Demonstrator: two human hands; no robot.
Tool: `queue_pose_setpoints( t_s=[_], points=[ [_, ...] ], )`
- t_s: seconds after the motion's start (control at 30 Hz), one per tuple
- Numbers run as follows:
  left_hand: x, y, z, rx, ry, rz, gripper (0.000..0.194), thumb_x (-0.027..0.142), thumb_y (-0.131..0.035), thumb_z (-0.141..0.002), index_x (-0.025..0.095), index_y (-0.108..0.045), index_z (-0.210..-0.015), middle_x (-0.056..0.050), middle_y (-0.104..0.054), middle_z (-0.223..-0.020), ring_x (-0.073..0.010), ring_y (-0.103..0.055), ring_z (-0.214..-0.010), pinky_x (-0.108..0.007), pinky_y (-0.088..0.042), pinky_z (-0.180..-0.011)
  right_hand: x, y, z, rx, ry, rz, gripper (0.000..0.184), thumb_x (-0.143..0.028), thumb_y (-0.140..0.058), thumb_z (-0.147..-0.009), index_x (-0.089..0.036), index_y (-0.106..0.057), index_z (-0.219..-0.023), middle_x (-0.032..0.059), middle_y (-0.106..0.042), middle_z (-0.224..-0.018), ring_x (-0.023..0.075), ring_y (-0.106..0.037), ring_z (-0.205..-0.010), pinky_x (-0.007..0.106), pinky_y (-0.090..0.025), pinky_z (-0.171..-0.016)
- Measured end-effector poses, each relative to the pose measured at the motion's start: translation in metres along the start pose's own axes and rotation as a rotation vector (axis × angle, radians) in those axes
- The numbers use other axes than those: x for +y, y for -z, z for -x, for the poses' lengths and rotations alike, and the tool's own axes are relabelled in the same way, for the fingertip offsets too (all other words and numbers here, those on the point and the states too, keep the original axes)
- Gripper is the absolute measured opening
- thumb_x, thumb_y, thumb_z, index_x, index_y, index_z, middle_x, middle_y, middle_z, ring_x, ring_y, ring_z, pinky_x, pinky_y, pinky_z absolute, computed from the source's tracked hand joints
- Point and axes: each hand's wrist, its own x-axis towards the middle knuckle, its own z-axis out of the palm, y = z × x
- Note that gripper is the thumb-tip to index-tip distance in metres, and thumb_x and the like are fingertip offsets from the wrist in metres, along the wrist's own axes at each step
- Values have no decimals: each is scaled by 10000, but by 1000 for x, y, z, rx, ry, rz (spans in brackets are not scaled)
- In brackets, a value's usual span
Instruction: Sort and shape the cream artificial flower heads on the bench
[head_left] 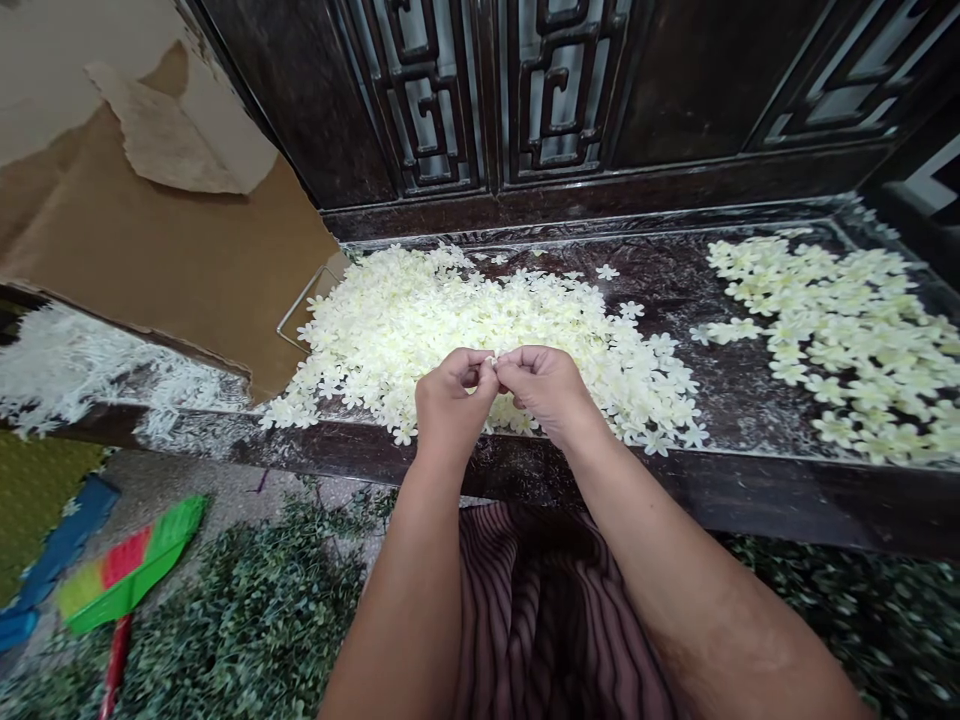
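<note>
Pinching a white piece [493,362], hands [453,392] hover above flowers [472,310].

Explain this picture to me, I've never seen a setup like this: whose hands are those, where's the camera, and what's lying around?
There is no machine here, only a person's bare hands. The single picture comes from a camera worn on the head, looking forward and down. The left hand and right hand meet in the middle, their fingers pinching a tiny pale piece, too small to make out. Beneath them, a big pile of pale flowers covers part of a dark wooden surface; a smaller spread of flowers lies to the right. At left stands a piece of cardboard, and on the floor is a colorful broom.
</note>
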Motion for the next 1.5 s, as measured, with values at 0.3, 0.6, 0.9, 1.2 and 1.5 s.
queue_pose_setpoints(
  t_s=[0.3,0.6,0.9,1.2,1.5],
  points=[
    [8,-2,-3,65,113,261,65,211,-603,-668,157,-625,-697,3,-670,-630,-94,-609,-575,-216,-486,-585,1,1,-1,-54,31,-166,135,-165,-575,-578,-179,-514,-458,-64,-423,-407,49,-316,-403,219,-223,-410],
    [12,3,-8,163,159,321,41,187,-608,-668,147,-601,-676,35,-606,-536,-73,-578,-503,-202,-467,-540,-6,12,-1,-167,-2,-276,163,-133,-630,-612,-166,-543,-478,-68,-435,-418,32,-317,-394,191,-223,-389],
    [0,1,-3,123,-8,119,114,238,-578,-738,178,-650,-802,-16,-691,-715,-112,-638,-653,-246,-506,-649,-8,12,4,-132,-46,-244,284,-376,-787,-543,-161,-601,-551,-49,-517,-491,34,-382,-409,196,-305,-397],
    [0,0,0,71,-127,-114,135,224,-567,-754,203,-679,-827,-7,-715,-738,-125,-662,-683,-243,-496,-662,-7,2,4,-103,-86,-225,221,-260,-731,-571,-140,-568,-484,-63,-469,-417,20,-355,-368,184,-254,-372],
    [3,-1,1,68,-95,-17,130,219,-566,-747,177,-671,-813,-19,-711,-732,-118,-661,-687,-237,-510,-670,-6,4,3,-150,-87,-283,152,-199,-646,-613,-138,-583,-490,-58,-482,-412,18,-367,-368,175,-254,-375]
  ],
)
